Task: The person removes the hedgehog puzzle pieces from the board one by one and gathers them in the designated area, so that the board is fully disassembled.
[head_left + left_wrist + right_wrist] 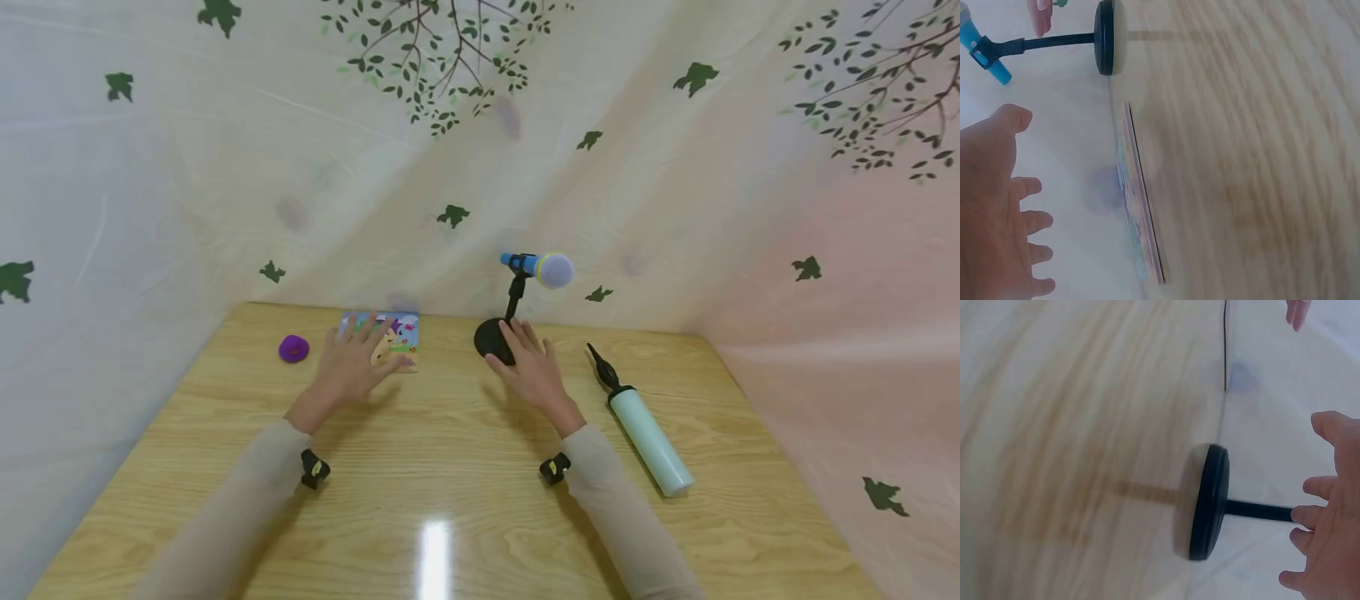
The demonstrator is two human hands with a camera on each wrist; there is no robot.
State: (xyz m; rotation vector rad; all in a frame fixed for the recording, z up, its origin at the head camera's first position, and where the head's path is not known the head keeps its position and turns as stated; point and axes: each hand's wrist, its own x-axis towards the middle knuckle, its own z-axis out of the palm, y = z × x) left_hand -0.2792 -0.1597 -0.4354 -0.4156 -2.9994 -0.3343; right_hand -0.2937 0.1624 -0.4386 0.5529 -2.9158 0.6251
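Observation:
My left hand (349, 364), its fingers spread, hovers over a colourful cartoon picture board (405, 333) lying flat near the table's back edge. The left wrist view shows a gap between that hand and the thin board (1138, 200). My right hand (531, 368) is held with spread fingers in front of a black microphone stand (491, 342). In the right wrist view its fingertips overlap the stand's pole (1260, 510); whether they touch it I cannot tell. A blue microphone (536, 267) with a pale round head sits clipped on top of the stand.
A small purple ring-like object (293, 348) lies left of the board. To the right is a pale green hand pump (651, 442) with a black nozzle, lying slantwise. A leaf-printed cloth (360, 208) hangs behind the wooden table (450, 450).

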